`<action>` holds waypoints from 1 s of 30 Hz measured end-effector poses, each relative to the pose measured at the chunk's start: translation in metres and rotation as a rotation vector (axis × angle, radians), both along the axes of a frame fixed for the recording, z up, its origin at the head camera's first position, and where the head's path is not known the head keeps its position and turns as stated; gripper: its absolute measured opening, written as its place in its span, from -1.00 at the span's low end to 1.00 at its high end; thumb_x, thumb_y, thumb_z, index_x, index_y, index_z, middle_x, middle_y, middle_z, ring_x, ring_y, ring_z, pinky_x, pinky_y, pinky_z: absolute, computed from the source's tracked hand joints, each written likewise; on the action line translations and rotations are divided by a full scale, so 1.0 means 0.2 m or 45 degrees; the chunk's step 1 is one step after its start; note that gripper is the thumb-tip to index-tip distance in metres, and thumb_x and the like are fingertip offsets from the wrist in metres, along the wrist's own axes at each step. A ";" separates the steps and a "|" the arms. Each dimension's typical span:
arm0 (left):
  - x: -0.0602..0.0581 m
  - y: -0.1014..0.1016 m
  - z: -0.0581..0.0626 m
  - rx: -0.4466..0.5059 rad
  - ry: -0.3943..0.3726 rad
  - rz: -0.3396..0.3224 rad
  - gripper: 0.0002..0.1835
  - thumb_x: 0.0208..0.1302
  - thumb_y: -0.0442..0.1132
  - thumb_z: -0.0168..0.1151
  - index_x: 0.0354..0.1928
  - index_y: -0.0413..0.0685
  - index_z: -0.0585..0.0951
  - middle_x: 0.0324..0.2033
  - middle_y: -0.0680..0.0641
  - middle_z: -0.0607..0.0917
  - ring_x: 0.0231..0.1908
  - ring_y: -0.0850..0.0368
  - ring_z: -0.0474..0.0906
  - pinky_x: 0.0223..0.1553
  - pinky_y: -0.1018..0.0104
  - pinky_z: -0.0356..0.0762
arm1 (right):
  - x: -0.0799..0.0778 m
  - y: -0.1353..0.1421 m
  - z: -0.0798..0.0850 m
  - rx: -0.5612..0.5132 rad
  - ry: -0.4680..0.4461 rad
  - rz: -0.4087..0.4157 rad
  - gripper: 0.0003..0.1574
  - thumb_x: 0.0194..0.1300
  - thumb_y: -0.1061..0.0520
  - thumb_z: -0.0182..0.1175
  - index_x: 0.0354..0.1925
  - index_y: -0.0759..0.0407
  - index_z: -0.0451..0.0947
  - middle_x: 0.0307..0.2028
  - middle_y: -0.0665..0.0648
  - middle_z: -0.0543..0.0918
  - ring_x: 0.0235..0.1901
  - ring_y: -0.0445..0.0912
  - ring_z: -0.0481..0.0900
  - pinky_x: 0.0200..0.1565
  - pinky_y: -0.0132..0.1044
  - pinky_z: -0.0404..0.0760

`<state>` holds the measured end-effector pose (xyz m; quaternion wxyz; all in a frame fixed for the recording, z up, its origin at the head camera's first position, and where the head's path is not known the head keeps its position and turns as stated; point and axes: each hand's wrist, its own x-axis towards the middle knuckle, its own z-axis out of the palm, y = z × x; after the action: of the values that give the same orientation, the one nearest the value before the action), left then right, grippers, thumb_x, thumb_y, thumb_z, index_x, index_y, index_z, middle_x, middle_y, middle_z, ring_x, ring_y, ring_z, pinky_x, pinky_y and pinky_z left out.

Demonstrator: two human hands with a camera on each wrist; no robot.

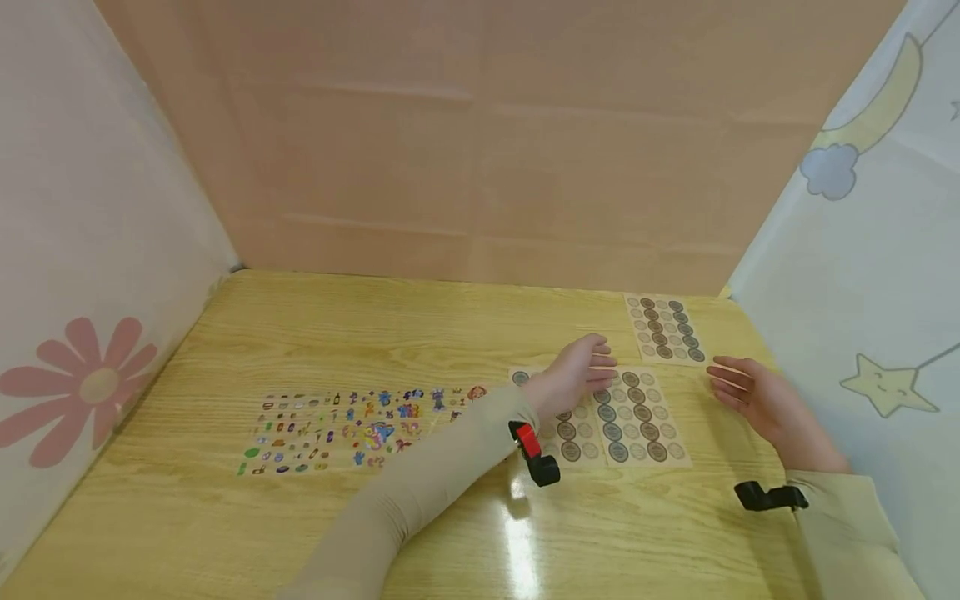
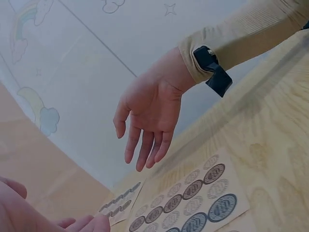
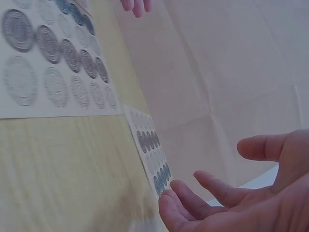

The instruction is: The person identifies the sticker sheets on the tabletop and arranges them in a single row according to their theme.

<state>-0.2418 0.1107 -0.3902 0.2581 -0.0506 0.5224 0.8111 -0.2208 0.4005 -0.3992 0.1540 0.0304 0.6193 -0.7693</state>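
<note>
Two hands are in view, neither gripping anything. Left hand [image 1: 573, 375] lies flat, fingers straight, on the near seal sheet [image 1: 630, 421]. Right hand [image 1: 750, 392] hovers just right of that sheet, fingers relaxed and spread. Far seal sheet [image 1: 665, 328] lies behind it; cartoon sheet [image 1: 352, 429] lies left, on the table [image 1: 300, 333].

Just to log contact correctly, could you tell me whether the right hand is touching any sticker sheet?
No, the right hand hovers open, apart from both round-sticker sheets.
</note>
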 end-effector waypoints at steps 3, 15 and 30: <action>-0.07 0.04 0.02 0.047 -0.018 -0.032 -0.47 0.43 -0.09 -0.06 0.22 -0.42 0.38 0.12 -0.40 0.48 0.16 -0.28 0.40 0.22 -0.02 0.35 | -0.06 0.01 0.02 -0.041 -0.030 -0.069 -0.59 0.53 0.04 -0.14 -0.25 -0.06 0.65 -0.25 -0.06 0.65 -0.24 -0.18 0.60 -0.15 -0.40 0.61; -0.29 0.07 -0.11 0.137 -0.147 -0.005 -0.29 0.37 0.03 -0.04 0.33 -0.44 0.23 0.20 -0.41 0.39 0.24 -0.26 0.30 0.28 0.00 0.25 | -0.28 0.02 0.02 0.011 -0.186 -0.298 -0.76 0.41 -0.04 0.09 -0.02 -0.02 0.40 0.04 0.03 0.33 -0.05 -0.17 0.41 0.22 -0.36 0.30; -0.39 0.13 -0.08 0.183 -0.168 -0.020 -0.19 0.32 0.15 0.01 0.35 -0.41 0.23 0.24 -0.42 0.33 0.29 -0.26 0.21 0.32 0.01 0.17 | -0.37 0.00 0.08 0.095 -0.249 -0.223 -0.69 0.44 -0.11 0.02 0.03 -0.11 0.20 0.10 0.04 0.19 0.00 -0.19 0.27 0.07 -0.37 0.35</action>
<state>-0.3202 0.1361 -0.4067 0.3012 -0.0811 0.4450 0.8395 -0.2941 0.4009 -0.3836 0.1446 0.1650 0.6244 -0.7497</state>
